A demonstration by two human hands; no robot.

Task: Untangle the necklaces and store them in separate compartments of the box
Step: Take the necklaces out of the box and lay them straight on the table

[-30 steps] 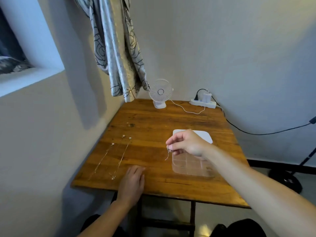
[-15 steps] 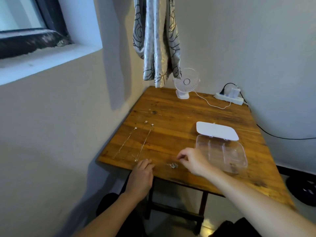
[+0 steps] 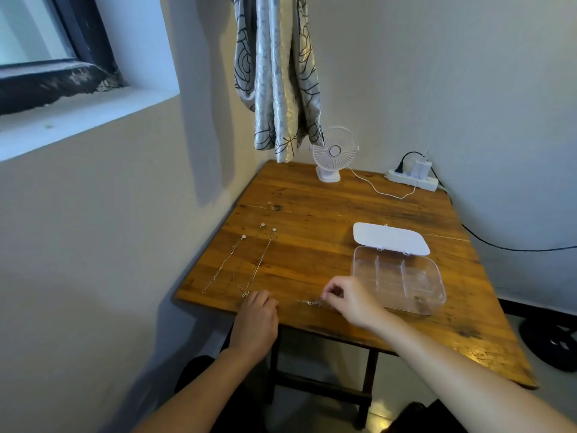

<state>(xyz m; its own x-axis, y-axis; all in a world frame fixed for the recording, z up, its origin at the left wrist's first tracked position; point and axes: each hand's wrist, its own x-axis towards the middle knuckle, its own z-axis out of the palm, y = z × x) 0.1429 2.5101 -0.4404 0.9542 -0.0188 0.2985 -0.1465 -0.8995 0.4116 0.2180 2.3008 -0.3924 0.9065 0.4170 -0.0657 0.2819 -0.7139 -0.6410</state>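
Note:
Three thin necklaces (image 3: 249, 264) lie stretched out side by side on the left part of the wooden table (image 3: 327, 214). A fourth small chain (image 3: 310, 302) lies near the front edge, and my right hand (image 3: 349, 300) pinches its right end with thumb and fingertips. My left hand (image 3: 257, 320) rests on the front edge, its fingers curled just below the near ends of the laid-out necklaces. A clear compartment box (image 3: 398, 278) stands open to the right, its white lid (image 3: 390, 239) flipped back. A small dark item lies in its front right compartment.
A small white fan (image 3: 332, 154) stands at the table's back, its cable running to a power strip (image 3: 412, 179) at the back right. A patterned curtain (image 3: 278, 76) hangs over the back left corner. A wall borders the table's left side.
My right hand came down from above the box to the table's front edge and laid the small chain there. The camera view swung left. My left hand stayed at the front edge.

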